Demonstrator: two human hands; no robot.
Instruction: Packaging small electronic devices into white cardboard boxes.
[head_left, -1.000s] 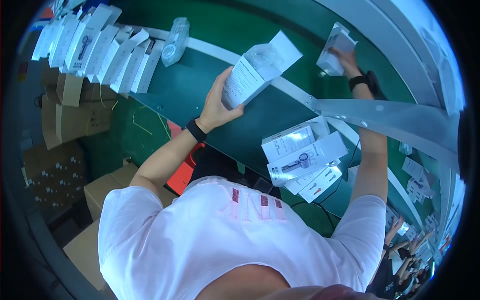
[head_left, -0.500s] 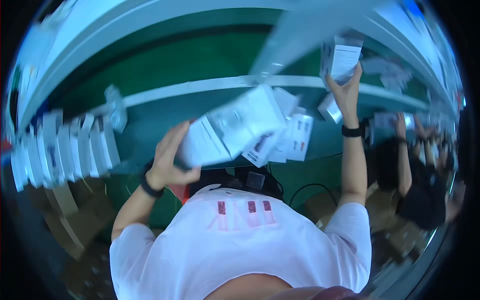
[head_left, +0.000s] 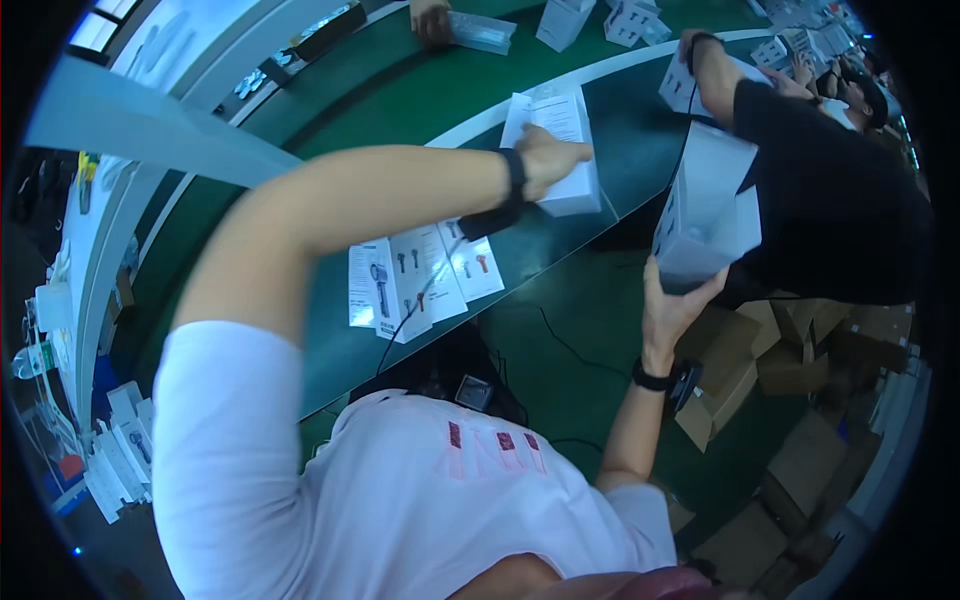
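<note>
The right hand (head_left: 672, 312) is curled round the lower end of an open box (head_left: 700, 225), holding it off the table (head_left: 635, 125), beyond its near edge, flaps up, probably so nothing slips out. On the table, the left hand (head_left: 552, 162) lies across a white box (head_left: 578, 195), perhaps steadying it; whether its fingers grip, I cannot tell. Printed boxes (head_left: 405, 285) lie at the table's near edge, seemingly within easy reach.

Cool bluish light, bright panes (head_left: 93, 32) at upper left, dark fisheye corners, bent edges, left arm (head_left: 258, 245) slightly blurred
</note>
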